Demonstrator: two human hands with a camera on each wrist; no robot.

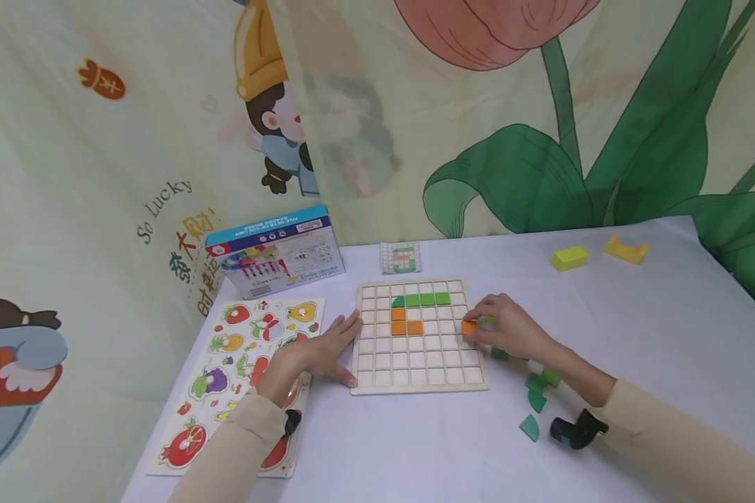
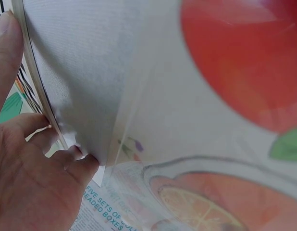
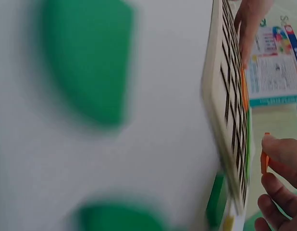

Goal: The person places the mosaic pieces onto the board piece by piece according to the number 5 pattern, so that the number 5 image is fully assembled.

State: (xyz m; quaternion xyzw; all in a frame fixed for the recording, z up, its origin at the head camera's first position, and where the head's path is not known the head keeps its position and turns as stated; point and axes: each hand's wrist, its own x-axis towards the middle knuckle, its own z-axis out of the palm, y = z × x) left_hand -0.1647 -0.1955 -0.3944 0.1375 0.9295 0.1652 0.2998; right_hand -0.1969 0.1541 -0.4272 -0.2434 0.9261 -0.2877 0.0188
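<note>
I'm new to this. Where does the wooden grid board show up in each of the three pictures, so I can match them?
Head view: the wooden grid board lies flat at the table's centre, between both hands.
Left wrist view: only its pale edge shows, a thin strip at upper left beside the left hand.
Right wrist view: seen edge-on, a tilted slab at right.
Shared landmark: the blue printed box, also at and.

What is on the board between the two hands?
In the head view, green tiles and orange tiles sit in the grid board, between the left hand and right hand.
</note>
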